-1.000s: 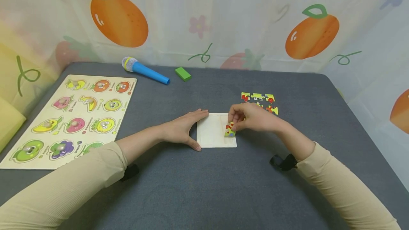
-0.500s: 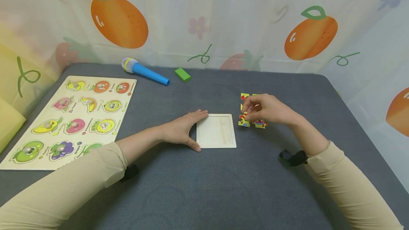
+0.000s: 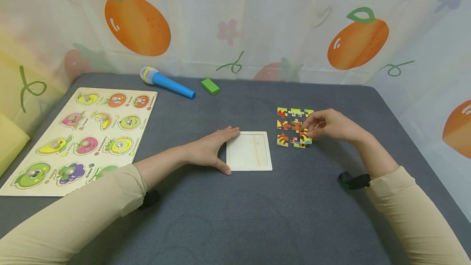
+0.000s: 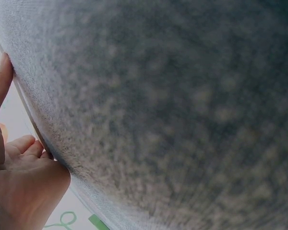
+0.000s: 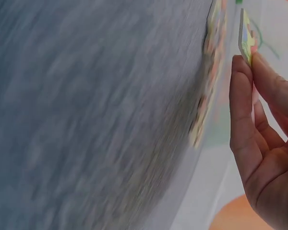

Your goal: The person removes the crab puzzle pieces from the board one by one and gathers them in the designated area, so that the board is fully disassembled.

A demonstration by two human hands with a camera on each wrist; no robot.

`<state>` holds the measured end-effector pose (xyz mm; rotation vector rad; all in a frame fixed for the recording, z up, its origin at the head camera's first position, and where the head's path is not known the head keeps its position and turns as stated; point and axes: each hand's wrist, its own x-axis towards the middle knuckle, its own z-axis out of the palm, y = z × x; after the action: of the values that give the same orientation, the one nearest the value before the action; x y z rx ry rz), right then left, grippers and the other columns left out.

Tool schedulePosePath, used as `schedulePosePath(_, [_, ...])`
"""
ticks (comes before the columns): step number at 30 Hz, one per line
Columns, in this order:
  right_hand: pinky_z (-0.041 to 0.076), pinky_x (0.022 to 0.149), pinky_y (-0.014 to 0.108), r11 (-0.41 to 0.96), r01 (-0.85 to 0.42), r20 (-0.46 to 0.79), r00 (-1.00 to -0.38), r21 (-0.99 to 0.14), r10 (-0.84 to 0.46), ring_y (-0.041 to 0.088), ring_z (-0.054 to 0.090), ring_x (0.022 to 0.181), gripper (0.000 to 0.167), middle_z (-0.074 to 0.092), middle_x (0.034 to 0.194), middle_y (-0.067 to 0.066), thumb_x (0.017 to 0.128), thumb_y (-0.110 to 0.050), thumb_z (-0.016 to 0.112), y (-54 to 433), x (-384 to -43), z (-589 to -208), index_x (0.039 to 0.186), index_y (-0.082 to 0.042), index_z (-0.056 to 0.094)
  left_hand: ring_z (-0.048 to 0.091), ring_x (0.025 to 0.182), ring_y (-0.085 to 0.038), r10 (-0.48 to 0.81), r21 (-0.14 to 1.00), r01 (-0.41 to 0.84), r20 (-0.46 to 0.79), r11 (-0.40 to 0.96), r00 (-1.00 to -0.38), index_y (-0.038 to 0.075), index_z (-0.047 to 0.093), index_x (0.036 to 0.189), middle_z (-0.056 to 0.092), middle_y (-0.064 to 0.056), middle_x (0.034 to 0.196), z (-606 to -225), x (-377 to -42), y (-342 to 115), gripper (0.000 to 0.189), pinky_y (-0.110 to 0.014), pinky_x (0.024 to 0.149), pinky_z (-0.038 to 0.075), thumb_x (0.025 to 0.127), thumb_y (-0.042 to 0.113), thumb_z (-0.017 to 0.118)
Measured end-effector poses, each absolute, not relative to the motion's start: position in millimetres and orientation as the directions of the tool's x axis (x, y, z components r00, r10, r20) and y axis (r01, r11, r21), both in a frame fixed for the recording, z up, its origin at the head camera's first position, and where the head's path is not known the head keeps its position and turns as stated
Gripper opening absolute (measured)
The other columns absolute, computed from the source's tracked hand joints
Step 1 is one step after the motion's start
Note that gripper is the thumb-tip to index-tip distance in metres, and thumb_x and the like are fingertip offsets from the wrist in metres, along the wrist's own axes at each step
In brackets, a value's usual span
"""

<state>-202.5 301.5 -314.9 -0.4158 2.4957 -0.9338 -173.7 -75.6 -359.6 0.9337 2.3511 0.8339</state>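
My right hand [image 3: 333, 125] pinches a small puzzle piece [image 3: 305, 137], yellow and red, between thumb and fingertips. In the right wrist view the same piece [image 5: 246, 36] stands on edge, raised off the table. Beneath and beside it lie several loose puzzle pieces [image 3: 282, 124] in rough rows, some partly covered by the held one. A square, light wooden puzzle tray [image 3: 245, 151] with a thin raised rim lies to their left, bare inside. Against its left side rests my left hand [image 3: 207, 147], thumb at the near corner and straight fingers at the far one.
A large wooden fruit peg board [image 3: 113, 128] covers the table's left side. Behind stand a blue toy microphone [image 3: 171, 84] and a green block [image 3: 210, 86]. A fruit-print curtain [image 3: 257, 23] borders the dark grey table [image 3: 235, 216].
My right hand carries the puzzle piece from over the tray rightward, across the loose pieces to their right side. The left hand and tray stay put.
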Motion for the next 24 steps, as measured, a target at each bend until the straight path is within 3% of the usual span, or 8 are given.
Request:
schedulePosePath(15, [0.06,0.076,0.028,0.722,-0.007,-0.418,-0.812,-0.692,-0.408,0.012,0.068,0.074,0.029,0.07,0.086,0.004,0.09,-0.007,0.068,333.2,-201.6,-317.0,0.115,0.007,0.062,0.007,0.158,-0.031,0.72,0.682,0.427,-0.213,0.594,-0.66,0.004,0.019,0.157,0.015,-0.012,0.168,-358.4,-172.6,-75.4,0.109,-0.051,0.129,0.011,0.075,0.029,0.087])
schedulePosePath(24, [0.059,0.076,0.026,0.775,-0.016,-0.421,-0.832,-0.632,-0.361,0.009,0.066,0.075,0.027,0.07,0.088,0.006,0.091,-0.011,0.069,331.6,-201.2,-319.4,0.112,0.005,0.065,0.006,0.158,-0.031,0.718,0.686,0.419,-0.219,0.595,-0.661,0.005,0.019,0.158,0.014,-0.011,0.168,-357.8,-171.8,-75.7,0.109,-0.053,0.128,0.012,0.075,0.028,0.087])
